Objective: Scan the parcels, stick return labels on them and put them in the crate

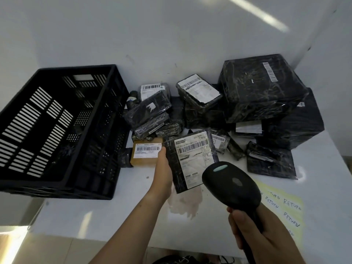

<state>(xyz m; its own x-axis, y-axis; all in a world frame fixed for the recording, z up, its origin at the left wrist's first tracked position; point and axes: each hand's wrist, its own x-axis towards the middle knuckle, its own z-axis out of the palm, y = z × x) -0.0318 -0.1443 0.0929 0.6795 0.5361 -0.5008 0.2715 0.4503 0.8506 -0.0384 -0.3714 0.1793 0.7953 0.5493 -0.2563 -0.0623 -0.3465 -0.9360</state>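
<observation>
The left hand [162, 168] grips the left edge of a flat black-wrapped parcel [192, 159], fingers curled behind it and thumb on its front, holding it tilted above the white table [114, 216] with its white barcode label facing up. The right hand [253, 231] is wrapped round the handle of a black scanner [231, 185], whose head sits just beside the parcel's lower right corner. The black slatted crate [76, 67] stands to the left of the held parcel, a brown labelled parcel [147, 155] lies between them, the other wrapped parcels [262, 88] are piled behind, and a yellow sheet of handwritten RETURN labels [285, 206] lies at the right.
</observation>
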